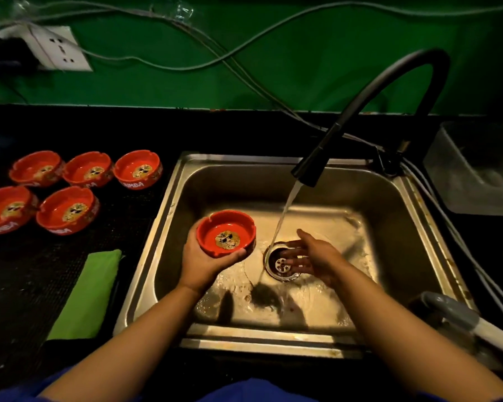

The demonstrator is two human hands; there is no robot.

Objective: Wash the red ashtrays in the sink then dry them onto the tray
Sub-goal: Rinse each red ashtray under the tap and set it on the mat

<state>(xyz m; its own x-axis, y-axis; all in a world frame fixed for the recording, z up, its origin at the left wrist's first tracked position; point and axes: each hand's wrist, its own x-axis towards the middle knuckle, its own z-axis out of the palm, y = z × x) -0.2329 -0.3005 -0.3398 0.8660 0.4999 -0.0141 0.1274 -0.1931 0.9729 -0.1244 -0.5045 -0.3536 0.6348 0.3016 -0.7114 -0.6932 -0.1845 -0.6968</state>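
Left hand [204, 265] grips ashtray [225, 233] | right hand [317, 253] spread over drain [280, 266] | sink [186, 198] wet

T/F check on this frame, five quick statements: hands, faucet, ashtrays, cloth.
1. The left hand holds a red ashtray above the sink. True.
2. The faucet is off. False: water streams from it.
3. Five more red ashtrays sit on the counter left of the sink. True.
4. The right hand grips a sponge. False: it is open and empty, above the drain.
5. The green cloth lies in the sink. False: it lies on the counter, left of the sink.
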